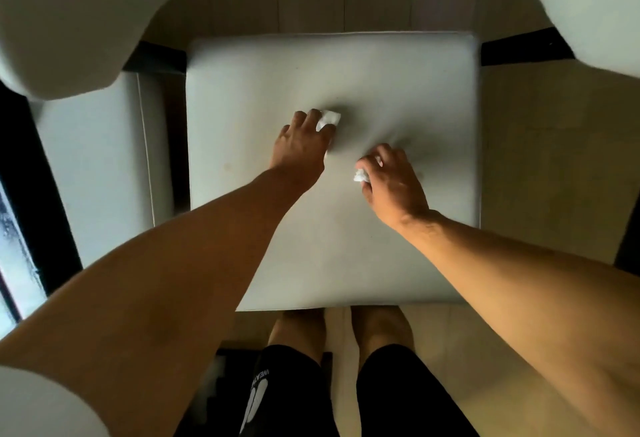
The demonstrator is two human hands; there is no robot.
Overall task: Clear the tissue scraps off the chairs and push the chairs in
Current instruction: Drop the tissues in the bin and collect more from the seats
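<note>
Left hand (300, 139) pinching crumpled white tissue (328, 119); right hand (389, 177) gripping another wad (361, 175) (smooth square padded seat (398, 83) below).

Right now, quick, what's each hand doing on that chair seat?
Left hand: fingers curled on a white tissue scrap, on the seat cushion.
Right hand: pinching another tissue scrap.

2 tissue scraps (329, 119) on the chair seat (398, 83) — another chair (104, 159) at left.
</note>
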